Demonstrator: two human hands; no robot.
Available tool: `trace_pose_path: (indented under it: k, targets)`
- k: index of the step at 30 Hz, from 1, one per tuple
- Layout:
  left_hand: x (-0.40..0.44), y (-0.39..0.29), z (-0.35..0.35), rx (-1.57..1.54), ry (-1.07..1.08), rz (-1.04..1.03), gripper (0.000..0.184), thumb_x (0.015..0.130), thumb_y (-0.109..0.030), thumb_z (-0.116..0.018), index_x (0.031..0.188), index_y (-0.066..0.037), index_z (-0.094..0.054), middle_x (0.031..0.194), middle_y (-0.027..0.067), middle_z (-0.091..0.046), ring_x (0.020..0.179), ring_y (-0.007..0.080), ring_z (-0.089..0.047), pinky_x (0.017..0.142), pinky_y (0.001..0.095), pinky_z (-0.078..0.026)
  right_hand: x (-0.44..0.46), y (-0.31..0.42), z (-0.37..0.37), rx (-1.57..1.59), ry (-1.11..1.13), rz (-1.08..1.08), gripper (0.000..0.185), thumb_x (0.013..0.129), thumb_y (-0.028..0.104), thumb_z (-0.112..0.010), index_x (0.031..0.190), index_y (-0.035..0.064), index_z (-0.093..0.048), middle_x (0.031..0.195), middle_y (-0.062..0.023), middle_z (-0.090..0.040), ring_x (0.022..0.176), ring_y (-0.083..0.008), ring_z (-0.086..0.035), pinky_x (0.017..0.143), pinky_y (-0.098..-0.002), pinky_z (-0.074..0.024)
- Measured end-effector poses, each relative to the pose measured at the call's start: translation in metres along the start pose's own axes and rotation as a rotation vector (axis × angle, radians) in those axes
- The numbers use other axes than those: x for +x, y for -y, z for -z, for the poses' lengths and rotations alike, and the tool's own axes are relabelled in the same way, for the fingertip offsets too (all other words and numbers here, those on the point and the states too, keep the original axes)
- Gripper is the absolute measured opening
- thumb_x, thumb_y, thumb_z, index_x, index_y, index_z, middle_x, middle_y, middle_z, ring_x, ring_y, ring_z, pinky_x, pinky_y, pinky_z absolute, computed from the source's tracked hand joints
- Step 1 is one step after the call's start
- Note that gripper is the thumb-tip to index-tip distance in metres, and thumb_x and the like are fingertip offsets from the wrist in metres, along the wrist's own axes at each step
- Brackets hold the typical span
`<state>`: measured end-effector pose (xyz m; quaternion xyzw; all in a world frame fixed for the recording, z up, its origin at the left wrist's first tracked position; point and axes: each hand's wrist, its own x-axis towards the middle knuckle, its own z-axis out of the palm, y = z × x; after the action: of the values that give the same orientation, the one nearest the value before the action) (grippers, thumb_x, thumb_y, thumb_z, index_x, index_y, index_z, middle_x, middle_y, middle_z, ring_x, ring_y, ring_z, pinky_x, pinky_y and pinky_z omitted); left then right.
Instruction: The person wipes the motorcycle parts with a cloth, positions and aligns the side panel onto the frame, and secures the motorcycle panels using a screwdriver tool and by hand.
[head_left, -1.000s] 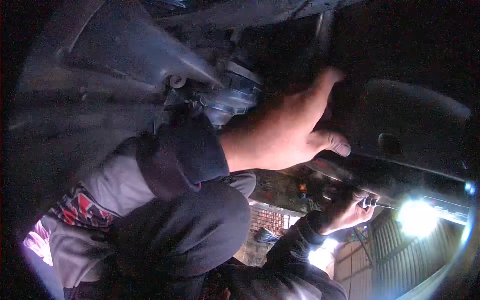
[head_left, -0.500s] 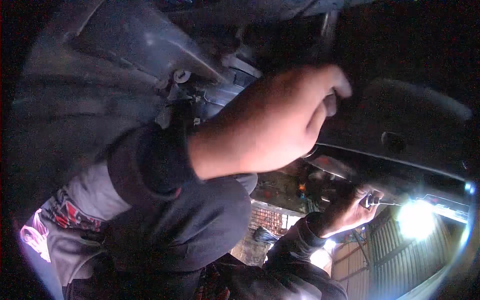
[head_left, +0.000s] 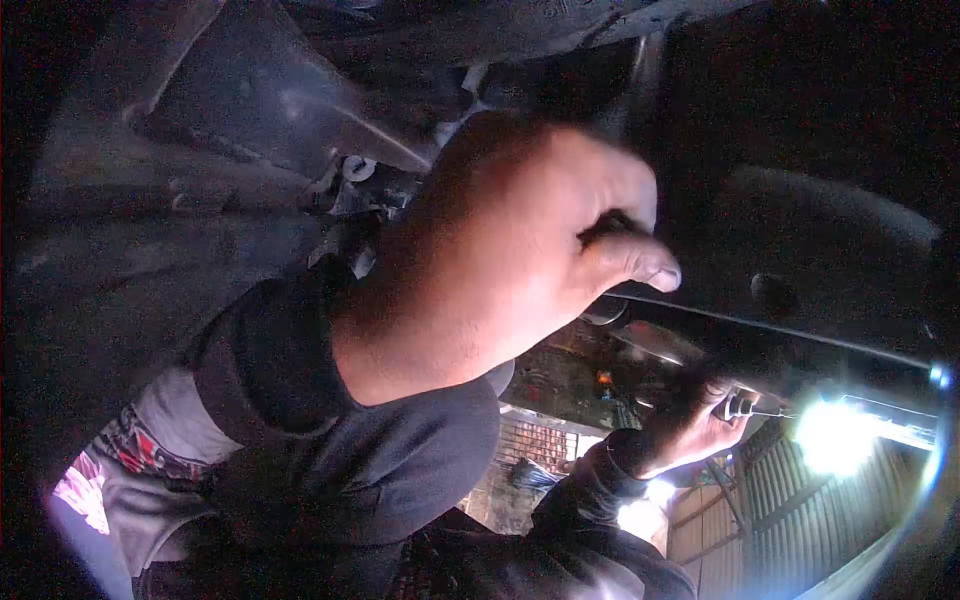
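Observation:
My left hand [head_left: 560, 240] reaches in from the left in a dark sleeve, blurred, its back towards me. Its fingers are curled and the thumb stretches along below them; a dark gap shows between, and whatever it holds cannot be made out. It is nearest to a dark panel [head_left: 800, 240] with a round hole. Low on the right, my right hand [head_left: 705, 430] is closed round a small tool [head_left: 740, 407] with a shiny round end and a thin shaft. The shaft points towards a very bright light [head_left: 837, 437].
Dark metal parts and a round fastener [head_left: 358, 168] show at the upper left. A bent, dark-clothed knee [head_left: 430, 460] fills the lower middle. Behind are a brick wall [head_left: 535, 443] and corrugated sheeting [head_left: 800, 520]. A long panel edge [head_left: 780, 328] runs above the light.
My left hand has drawn back to the left and its extended fingers have curled in. My right hand stays nearly in place with the small tool.

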<state>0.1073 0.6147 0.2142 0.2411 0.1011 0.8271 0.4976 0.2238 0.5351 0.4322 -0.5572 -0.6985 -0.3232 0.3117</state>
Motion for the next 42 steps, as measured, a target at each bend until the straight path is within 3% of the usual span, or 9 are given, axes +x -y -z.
trace_pose_path:
  k: [2,5,9,14,29,31,34,37,42]
  targets:
    - [0.001,-0.004,-0.011,0.124,0.003,-0.100,0.017,0.084,-0.012,-0.078,0.082,0.000,-0.067,0.070,0.0072,-0.062,0.059,0.0143,-0.058,0.056,0.0275,-0.043,0.009,-0.010,0.009,0.019,0.004,0.003,0.057,0.082,0.027,-0.086,0.119,-0.0077,-0.061,0.108,-0.0164,-0.070,0.091,-0.0241,-0.067,0.082,-0.0411,-0.0600]
    - [0.004,-0.015,-0.006,0.249,0.121,0.019,0.017,0.087,-0.014,-0.077,0.085,0.001,-0.068,0.073,0.0113,-0.063,0.061,0.0171,-0.059,0.058,0.0284,-0.046,0.013,-0.011,0.008,0.047,0.010,0.014,0.059,0.080,0.031,-0.087,0.118,-0.0075,-0.062,0.105,-0.0165,-0.071,0.089,-0.0237,-0.068,0.081,-0.0388,-0.0594]
    - [0.002,-0.023,-0.033,-0.048,0.057,-0.009,0.008,0.094,-0.006,-0.066,0.094,0.001,-0.067,0.077,0.0079,-0.065,0.069,0.0136,-0.062,0.063,0.0272,-0.048,0.024,-0.006,0.028,-0.005,0.016,0.030,0.059,0.081,0.033,-0.086,0.117,-0.0077,-0.063,0.104,-0.0168,-0.071,0.087,-0.0229,-0.068,0.079,-0.0361,-0.0585]
    - [0.025,-0.015,-0.061,-0.508,-0.051,0.024,0.005,0.086,0.002,-0.066,0.089,-0.002,-0.066,0.080,0.0139,-0.066,0.066,0.0240,-0.066,0.062,0.0353,-0.052,0.029,-0.014,0.003,-0.026,-0.032,-0.031,0.063,0.081,0.039,-0.085,0.117,-0.0084,-0.063,0.105,-0.0169,-0.071,0.088,-0.0219,-0.068,0.079,-0.0356,-0.0585]
    - [0.039,-0.033,-0.081,-0.121,-0.133,-0.207,0.022,0.074,0.000,-0.074,0.091,-0.002,-0.060,0.086,0.0123,-0.059,0.076,0.0275,-0.062,0.064,0.0364,-0.051,0.043,-0.017,0.014,-0.110,-0.008,0.031,0.074,0.079,0.049,-0.084,0.120,-0.0085,-0.063,0.108,-0.0164,-0.071,0.091,-0.0216,-0.068,0.080,-0.0345,-0.0571]
    - [0.036,-0.025,-0.081,-0.157,-0.172,-0.295,0.028,0.071,-0.004,-0.075,0.087,-0.003,-0.053,0.084,0.0116,-0.052,0.073,0.0277,-0.056,0.062,0.0394,-0.048,0.036,-0.012,0.015,-0.213,0.125,-0.056,0.074,0.089,0.044,-0.076,0.133,-0.0085,-0.048,0.127,-0.0233,-0.062,0.109,-0.0298,-0.063,0.098,-0.0459,-0.0481]
    - [0.038,-0.025,-0.081,-0.102,-0.236,-0.374,0.026,0.071,-0.003,-0.074,0.086,-0.003,-0.053,0.086,0.0106,-0.049,0.074,0.0270,-0.053,0.062,0.0391,-0.048,0.034,-0.013,0.009,-0.069,0.126,0.012,0.066,0.091,0.037,-0.076,0.132,-0.0080,-0.050,0.125,-0.0220,-0.064,0.107,-0.0287,-0.064,0.096,-0.0443,-0.0488]
    - [0.043,-0.027,-0.075,-0.051,-0.269,-0.351,0.020,0.075,0.004,-0.076,0.090,-0.003,-0.065,0.086,0.0124,-0.063,0.076,0.0275,-0.066,0.066,0.0340,-0.053,0.035,-0.005,-0.001,-0.022,0.104,0.068,0.075,0.078,0.047,-0.086,0.121,-0.0094,-0.062,0.110,-0.0166,-0.071,0.093,-0.0218,-0.065,0.085,-0.0359,-0.0543]
    - [0.047,-0.029,-0.075,-0.036,-0.286,-0.406,0.019,0.074,0.004,-0.076,0.088,-0.002,-0.064,0.085,0.0126,-0.061,0.075,0.0277,-0.065,0.065,0.0346,-0.053,0.031,-0.014,0.005,-0.025,0.057,0.026,0.071,0.084,0.039,-0.082,0.130,-0.0079,-0.054,0.117,-0.0190,-0.068,0.101,-0.0248,-0.064,0.090,-0.0391,-0.0521]
